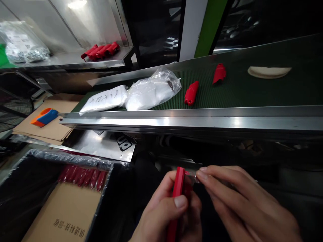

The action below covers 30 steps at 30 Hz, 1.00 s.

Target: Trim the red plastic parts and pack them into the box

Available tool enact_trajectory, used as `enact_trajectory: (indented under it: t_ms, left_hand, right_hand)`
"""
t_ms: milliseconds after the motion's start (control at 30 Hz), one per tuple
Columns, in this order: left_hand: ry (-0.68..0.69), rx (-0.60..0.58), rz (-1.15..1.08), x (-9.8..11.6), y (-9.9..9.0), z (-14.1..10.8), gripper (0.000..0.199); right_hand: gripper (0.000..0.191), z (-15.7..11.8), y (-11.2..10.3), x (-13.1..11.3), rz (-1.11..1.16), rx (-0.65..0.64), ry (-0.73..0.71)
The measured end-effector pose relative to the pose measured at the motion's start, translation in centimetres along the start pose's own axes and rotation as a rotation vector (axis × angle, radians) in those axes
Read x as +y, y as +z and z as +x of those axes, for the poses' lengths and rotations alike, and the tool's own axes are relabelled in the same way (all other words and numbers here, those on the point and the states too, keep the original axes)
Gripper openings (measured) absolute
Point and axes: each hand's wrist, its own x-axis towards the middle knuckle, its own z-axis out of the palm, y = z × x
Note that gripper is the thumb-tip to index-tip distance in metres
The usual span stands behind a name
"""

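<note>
The left hand (pixel 166 215) grips a red part (pixel 178 188) upright at the near centre, thumb pressed on its near face and fingers wrapped behind it. The right hand (pixel 242 205) comes in from the right, its thumb and forefinger pinched together on something small and shiny at the part's top edge; what it is cannot be told. By the look of it, the step in hand is fitting or trimming at that top edge, and the next move calls for a steady hold by the left hand while the right works finely at the tip without slipping. Beyond the hands, a green belt (pixel 252 90) runs from left to right behind a steel rail (pixel 191 117). On it lie two loose red pieces (pixel 191 93), two white bags (pixel 151 90) to their left and a pale flat piece (pixel 268 71) far right. Near left, a lined box (pixel 63 208) holds a row of red parts (pixel 83 176). More red parts (pixel 101 51) sit on a far-left shelf (pixel 75 60).
</note>
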Motion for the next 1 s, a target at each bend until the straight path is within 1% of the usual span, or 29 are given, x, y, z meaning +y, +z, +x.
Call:
enact_trajectory:
  t_ms: [100, 200, 267, 367, 400, 467, 533, 567, 633, 700, 800, 867, 933, 1000]
  left_hand:
    - [-0.002, -0.022, -0.03, -0.2, 0.1, 0.1, 0.029]
    - [-0.027, -0.017, -0.051, -0.2, 0.0, 0.0, 0.033]
    - [-0.05, 0.006, -0.055, -0.2, -0.2, -0.1, 0.036]
    - [-0.094, 0.051, -0.074, -0.4, -0.3, -0.4, 0.04]
    - [-0.104, 0.029, -0.078, -0.5, -0.4, -0.5, 0.041]
    - [-0.103, -0.063, -0.083, -0.8, -0.5, -0.6, 0.042]
    - [-0.067, -0.148, -0.077, -1.1, -0.8, -0.5, 0.038]
    - [-0.042, -0.178, -0.09, -1.2, -0.9, -0.4, 0.035]
    - [-0.011, -0.207, -0.144, -1.4, -1.1, -0.2, 0.035]
    - [-0.033, -0.226, -0.208, -1.5, -1.2, 0.0, 0.041]
    - [-0.094, -0.205, -0.294, -1.7, -1.4, -0.1, 0.051]
    - [-0.15, -0.168, -0.336, -1.5, -1.7, -0.4, 0.053]
    - [-0.227, -0.095, -0.339, -1.2, -2.0, -0.9, 0.049]
    - [-0.292, 0.006, -0.339, -0.9, -2.4, -1.6, 0.042]
  right_hand:
    - [0.044, 0.0, 0.1, 0.0, -0.001, -0.007, -0.001]
    - [0.046, -0.1, 0.0, 0.0, -0.003, 0.0, -0.005]
    - [0.047, -0.1, -0.1, 0.1, -0.004, -0.007, -0.019]
    - [0.048, -0.1, -0.2, 0.6, -0.026, -0.049, -0.034]
    - [0.047, 0.0, -0.3, 0.9, -0.039, -0.052, -0.021]
    - [0.044, 0.0, -0.4, 1.3, -0.046, -0.026, 0.034]
    - [0.041, 0.1, -0.5, 1.6, -0.025, 0.011, 0.084]
    - [0.04, 0.1, -0.6, 1.6, -0.009, 0.027, 0.083]
    - [0.043, 0.3, -0.7, 1.4, 0.015, 0.037, 0.019]
    - [0.045, 0.6, -0.9, 1.1, 0.023, 0.024, -0.063]
    - [0.039, 1.0, -1.4, 1.0, 0.012, -0.024, -0.145]
    - [0.036, 1.2, -1.6, 1.2, 0.0, -0.051, -0.189]
    - [0.04, 1.2, -1.7, 1.5, -0.016, -0.093, -0.23]
    - [0.045, 1.1, -1.5, 1.8, -0.028, -0.117, -0.252]
